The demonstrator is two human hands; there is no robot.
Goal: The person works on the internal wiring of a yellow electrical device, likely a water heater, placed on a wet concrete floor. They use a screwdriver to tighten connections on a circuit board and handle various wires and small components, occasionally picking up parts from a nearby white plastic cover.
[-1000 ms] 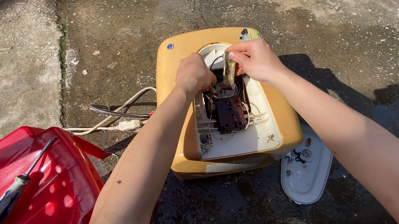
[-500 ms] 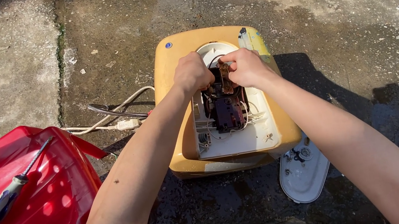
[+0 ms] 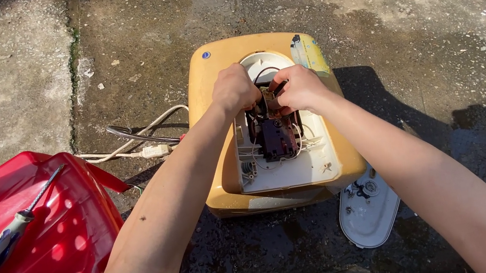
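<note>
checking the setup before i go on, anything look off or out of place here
The yellow plastic appliance housing lies opened on wet concrete, dark inner parts and wires exposed; its white oval cover lies loose beside it. Both hands, left and right, are inside.

Two bare forearms come in from the near edge, one on the left and one on the right, both uncovered along all of their visible length. No sleeve, cuff, glove, watch, ring or strap shows on either. The left hand [image 3: 234,87] and the right hand [image 3: 299,88] are bare too, knuckles and backs facing up. The left forearm carries one small dark speck about midway along its upper side. Strong sun lights the tops of both arms and leaves their inner sides in shade. Fine hair is too faint to judge. Fingernails are hidden from this view. Nothing else of the person shows.
</note>
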